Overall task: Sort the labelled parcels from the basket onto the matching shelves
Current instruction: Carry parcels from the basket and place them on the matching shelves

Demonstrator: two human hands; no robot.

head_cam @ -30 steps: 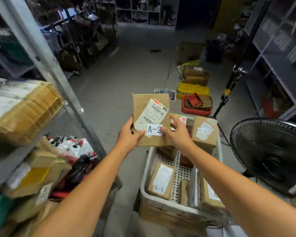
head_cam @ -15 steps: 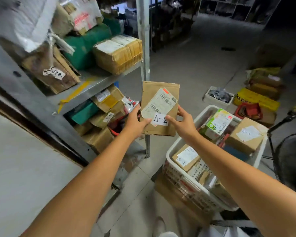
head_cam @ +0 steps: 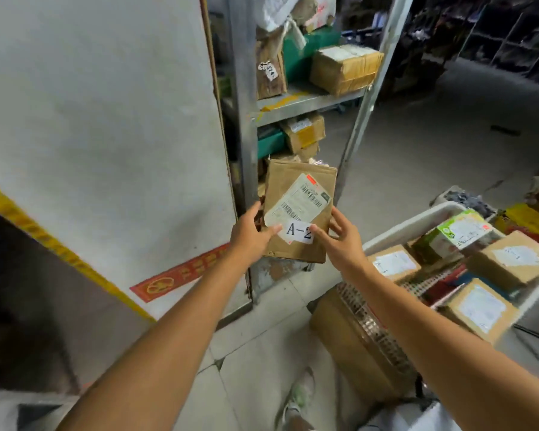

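Head view: the flat brown cardboard parcel (head_cam: 280, 185) is held upright in the air in front of the lower bays of the grey metal shelf rack (head_cam: 308, 104), left of the white plastic basket (head_cam: 417, 219). Its face carries a white shipping label with barcodes, stuck on at a slant. Below that is a small white sticker (head_cam: 299, 233) printed "A-2". The card looks creased along the top edge and slim enough to slide in flat.

The left hand (head_cam: 251, 233) has a closed grip on the lower left corner, thumb across the front and fingers behind. The right hand (head_cam: 339, 241) pinches the right side more loosely, thumb tip on the sticker and fingers spread along the edge.

The step in hand looks like carrying one parcel to its shelf. The next move calls for finding the bay marked A-2, though no shelf marking can be read here, then setting the parcel in among the boxes there.

The basket, to the right and nearer, holds more brown boxes with white labels (head_cam: 394, 264) and a green-and-white carton (head_cam: 442, 241). A pale wall panel (head_cam: 106, 119) fills the left.
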